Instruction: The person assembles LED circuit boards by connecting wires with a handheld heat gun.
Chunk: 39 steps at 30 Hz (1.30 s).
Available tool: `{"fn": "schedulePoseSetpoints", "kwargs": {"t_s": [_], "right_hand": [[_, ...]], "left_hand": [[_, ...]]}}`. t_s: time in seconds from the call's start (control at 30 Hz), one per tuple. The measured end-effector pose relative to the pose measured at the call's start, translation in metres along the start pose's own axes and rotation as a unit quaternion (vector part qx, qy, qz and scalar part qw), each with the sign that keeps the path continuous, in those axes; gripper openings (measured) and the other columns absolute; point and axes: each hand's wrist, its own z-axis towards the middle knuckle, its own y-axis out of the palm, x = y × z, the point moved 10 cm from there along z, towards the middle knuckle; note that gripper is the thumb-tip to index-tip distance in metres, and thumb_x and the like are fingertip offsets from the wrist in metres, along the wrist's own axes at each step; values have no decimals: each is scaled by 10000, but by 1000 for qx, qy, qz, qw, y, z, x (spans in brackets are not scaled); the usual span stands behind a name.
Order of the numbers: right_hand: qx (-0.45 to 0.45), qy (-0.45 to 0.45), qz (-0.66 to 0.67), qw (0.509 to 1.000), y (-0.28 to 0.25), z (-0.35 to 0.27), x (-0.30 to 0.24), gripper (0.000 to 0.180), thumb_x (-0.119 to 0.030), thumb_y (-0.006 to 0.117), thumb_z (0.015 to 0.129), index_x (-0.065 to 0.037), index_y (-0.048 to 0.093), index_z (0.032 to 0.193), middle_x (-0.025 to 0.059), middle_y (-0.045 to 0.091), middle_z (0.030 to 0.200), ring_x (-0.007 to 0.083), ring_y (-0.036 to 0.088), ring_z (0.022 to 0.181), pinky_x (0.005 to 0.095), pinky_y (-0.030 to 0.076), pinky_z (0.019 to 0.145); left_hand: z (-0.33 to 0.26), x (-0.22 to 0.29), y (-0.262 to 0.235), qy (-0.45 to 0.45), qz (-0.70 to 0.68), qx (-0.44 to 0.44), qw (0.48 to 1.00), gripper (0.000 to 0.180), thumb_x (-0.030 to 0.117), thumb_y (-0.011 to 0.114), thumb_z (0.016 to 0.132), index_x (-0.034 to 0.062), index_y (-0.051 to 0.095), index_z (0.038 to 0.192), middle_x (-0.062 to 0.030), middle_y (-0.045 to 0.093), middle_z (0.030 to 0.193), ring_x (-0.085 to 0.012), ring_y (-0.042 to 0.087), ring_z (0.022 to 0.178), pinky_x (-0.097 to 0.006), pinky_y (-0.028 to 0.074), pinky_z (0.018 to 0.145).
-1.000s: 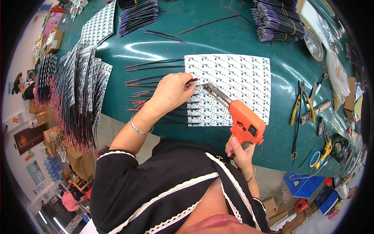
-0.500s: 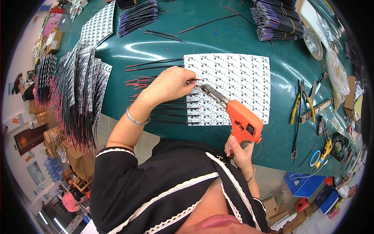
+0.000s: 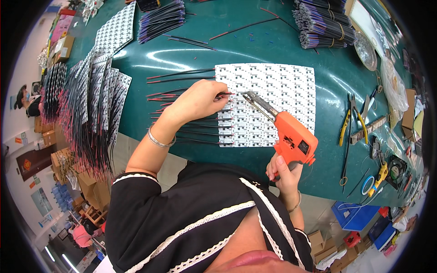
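A white circuit board panel [image 3: 282,86] with rows of small black parts lies flat on the green table. Thin red and black wires [image 3: 195,119] stick out from its left edge. My left hand [image 3: 202,100] is closed over that edge, pinching wires whose ends rest at the board's left column. In my right hand [image 3: 286,175] is an orange soldering gun [image 3: 296,136], gripped by its handle. Its metal tip [image 3: 248,94] hovers over the board, a little right of my left fingertips and apart from them.
Finished-looking panels with hanging wires [image 3: 93,100] are stacked at the left. Wire bundles [image 3: 161,20] and tied bundles [image 3: 323,25] lie at the far side. Pliers [image 3: 353,119], a small fan [image 3: 397,170] and a blue tape ring [image 3: 368,184] sit on the right.
The soldering gun in my right hand has moved right and slightly down, its tip drawing away from my left fingertips. My left hand has barely shifted and still pinches the wires.
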Motion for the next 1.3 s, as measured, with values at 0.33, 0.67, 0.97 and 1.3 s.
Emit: {"fn": "schedulePoseSetpoints", "kwargs": {"t_s": [0.33, 0.67, 0.97, 1.3], "right_hand": [[-10, -34, -15, 999, 3, 13, -9, 330, -129, 521, 836, 60, 417, 1086, 29, 424, 538, 90, 390, 365, 224, 378, 381], [-15, -24, -20, 999, 7, 16, -6, 280, -114, 522, 834, 59, 435, 1036, 24, 430, 535, 90, 398, 367, 227, 377, 374], [-4, 7, -43, 999, 9, 17, 0, 190, -127, 531, 841, 30, 444, 902, 26, 433, 518, 97, 409, 362, 229, 374, 372], [-13, 16, -66, 998, 9, 18, 3, 166, -124, 527, 844, 20, 446, 839, 24, 430, 510, 97, 407, 360, 223, 367, 367]], "left_hand": [[-21, -18, -19, -35, -96, 143, 984, 131, 41, 579, 759, -18, 552, 873, -122, 578, 798, -240, 557, 695, -293, 442, 635], [-13, -18, -27, -77, -58, 186, 978, 121, 74, 616, 737, -5, 588, 823, -68, 581, 694, -138, 531, 586, -248, 426, 559], [-9, -20, -17, -87, 11, 156, 984, 108, 94, 621, 724, -1, 594, 766, -93, 591, 707, -195, 550, 576, -276, 433, 536], [-7, -17, -14, -79, 19, 152, 985, 106, 93, 616, 712, -4, 593, 749, -112, 581, 704, -236, 563, 605, -302, 436, 541]]}}
